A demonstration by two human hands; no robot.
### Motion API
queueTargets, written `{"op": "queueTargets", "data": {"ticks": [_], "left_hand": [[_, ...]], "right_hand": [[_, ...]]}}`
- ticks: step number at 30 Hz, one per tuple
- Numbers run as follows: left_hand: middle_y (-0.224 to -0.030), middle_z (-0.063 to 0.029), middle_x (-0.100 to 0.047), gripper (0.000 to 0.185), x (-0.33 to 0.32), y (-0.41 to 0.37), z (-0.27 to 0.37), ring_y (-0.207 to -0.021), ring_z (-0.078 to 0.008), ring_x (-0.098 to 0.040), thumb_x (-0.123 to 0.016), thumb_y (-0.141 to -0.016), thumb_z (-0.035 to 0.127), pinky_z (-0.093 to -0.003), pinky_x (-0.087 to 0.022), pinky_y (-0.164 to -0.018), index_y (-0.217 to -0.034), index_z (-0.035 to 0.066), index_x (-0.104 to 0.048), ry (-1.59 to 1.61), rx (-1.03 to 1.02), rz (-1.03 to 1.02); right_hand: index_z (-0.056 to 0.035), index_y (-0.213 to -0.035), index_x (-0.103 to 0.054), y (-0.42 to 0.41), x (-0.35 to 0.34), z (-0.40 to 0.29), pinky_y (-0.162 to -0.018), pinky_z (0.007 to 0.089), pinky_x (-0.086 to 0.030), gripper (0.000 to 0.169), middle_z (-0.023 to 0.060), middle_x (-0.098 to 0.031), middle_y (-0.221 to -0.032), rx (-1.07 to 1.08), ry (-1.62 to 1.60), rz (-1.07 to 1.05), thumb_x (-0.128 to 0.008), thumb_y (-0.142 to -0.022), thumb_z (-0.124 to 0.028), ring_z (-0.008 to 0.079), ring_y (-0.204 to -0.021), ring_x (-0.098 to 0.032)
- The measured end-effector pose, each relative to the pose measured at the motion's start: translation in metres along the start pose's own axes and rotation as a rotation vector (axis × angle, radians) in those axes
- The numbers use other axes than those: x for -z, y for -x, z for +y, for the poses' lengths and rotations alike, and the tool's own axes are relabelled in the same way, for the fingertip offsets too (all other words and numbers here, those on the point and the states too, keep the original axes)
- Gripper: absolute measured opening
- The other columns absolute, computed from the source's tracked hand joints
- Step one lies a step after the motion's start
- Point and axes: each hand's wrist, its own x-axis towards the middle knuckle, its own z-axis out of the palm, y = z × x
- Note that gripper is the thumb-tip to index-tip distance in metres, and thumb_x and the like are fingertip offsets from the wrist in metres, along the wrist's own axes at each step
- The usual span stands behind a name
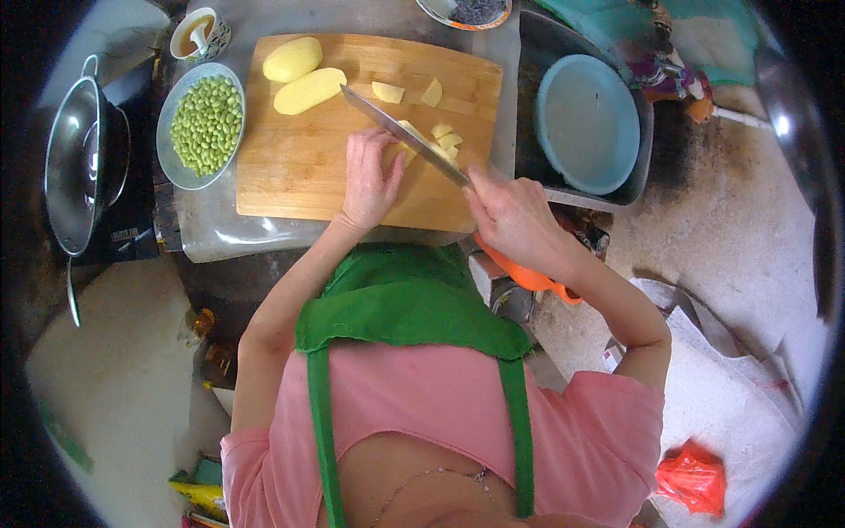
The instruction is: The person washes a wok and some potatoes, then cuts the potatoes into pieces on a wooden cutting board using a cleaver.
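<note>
My right hand [515, 210] grips the handle of a kitchen knife [404, 133], its blade slanting up and left over a wooden cutting board [297, 168]. Bent fingers of my left hand [371, 175] press on a potato piece [406, 156] beneath the blade, which partly hides it. Small cut potato chunks [450, 140] lie just right of the blade. Farther up the board are two loose pieces, a potato wedge [387, 92] and another wedge [432, 94]. Two peeled potatoes, one whole-looking [292, 59] and one longer [309, 92], rest at the upper left; the knife tip is close to the longer one.
Left of the board stands a bowl [166, 158] of shelled green beans, with a small patterned bowl [219, 43] holding a spoon behind it. A wok [71, 165] sits farther left. At right, a blue basin [546, 135] of water stands in the dark sink [528, 82].
</note>
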Motion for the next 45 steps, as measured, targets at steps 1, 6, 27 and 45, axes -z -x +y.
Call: {"op": "queueTargets", "data": {"ticks": [1, 6, 27, 45], "left_hand": [[-0.105, -0.0186, -0.054, 0.033, 0.0, 0.0, 0.0, -0.1, -0.036, -0.05, -0.066, -0.076, -0.001, -0.0427, -0.042, -0.087, -0.105, 0.0, -0.052, 0.003, 0.003, 0.001], [-0.104, -0.0182, -0.054, 0.033, 0.0, 0.001, 0.001, -0.099, -0.0358, -0.051, -0.067, -0.075, -0.001, -0.0422, -0.042, -0.086, -0.104, 0.0, -0.052, 0.006, 0.01, 0.013], [-0.117, -0.0162, -0.05, 0.056, -0.001, 0.006, 0.004, -0.105, -0.036, -0.048, -0.072, -0.069, 0.007, -0.0443, -0.037, -0.088, -0.117, 0.005, -0.043, -0.128, 0.006, -0.075], [-0.139, -0.0157, -0.044, 0.071, 0.031, -0.046, 0.04, -0.128, -0.0283, -0.041, -0.02, -0.098, 0.056, -0.0434, -0.027, -0.11, -0.138, -0.001, -0.036, 1.574, 0.997, 0.014]], "right_hand": [[-0.0021, -0.098, -0.05, 0.001, 0.0, -0.001, -0.053, 0.0513, -0.044, 0.018, 0.0175, -0.057, -0.058, 0.001, 0.025, -0.011, -0.054, -0.083, -0.01, 0.0389, -0.058, -0.059], [0.0, -0.099, -0.049, 0.003, -0.002, -0.001, -0.053, 0.0515, -0.043, 0.019, 0.0188, -0.056, -0.059, -0.036, 0.059, -0.069, -0.054, -0.084, -0.009, 0.0397, -0.057, -0.058], [0.0026, -0.085, -0.054, -0.056, -0.02, 0.072, -0.049, 0.0336, -0.041, 0.024, 0.0143, -0.053, -0.064, -0.024, -0.351, -0.029, -0.062, -0.088, -0.02, 0.014, -0.052, -0.048], [-0.0092, -0.09, -0.049, -0.039, 0.007, 0.023, -0.037, 0.0244, -0.03, 0.021, -0.0009, -0.042, -0.053, -0.37, -1.232, -0.106, -0.056, -0.094, -0.029, 0.0084, -0.037, -0.04]]}}
